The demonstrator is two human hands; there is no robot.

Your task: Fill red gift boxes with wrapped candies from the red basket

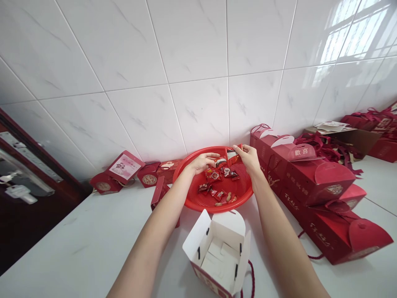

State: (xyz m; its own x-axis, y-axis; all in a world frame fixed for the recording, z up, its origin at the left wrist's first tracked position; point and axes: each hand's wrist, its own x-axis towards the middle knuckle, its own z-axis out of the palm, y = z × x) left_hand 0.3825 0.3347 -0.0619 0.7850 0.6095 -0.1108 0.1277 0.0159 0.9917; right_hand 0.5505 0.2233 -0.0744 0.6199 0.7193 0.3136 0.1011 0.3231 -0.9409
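Note:
A round red plastic basket (195,202) holds several red-wrapped candies (214,176) and a few peanuts (228,197). Over its left part, my left hand (204,162) has its fingers closed on a red and white packet (221,162). My right hand (247,156), at the basket's back right rim, pinches another red packet (233,156) with thumb and fingers. In front of the basket stands an open box (217,244), white inside and red outside, its flaps raised and nothing in it but its folded bottom. A dark red cord (252,275) hangs at its right.
Red gift boxes (319,178) are stacked on the right. Behind them a carton (359,140) holds dark red ribbons (333,154). Small red boxes (105,183) and a pink card (125,166) stand against the tiled wall (198,111) at the left.

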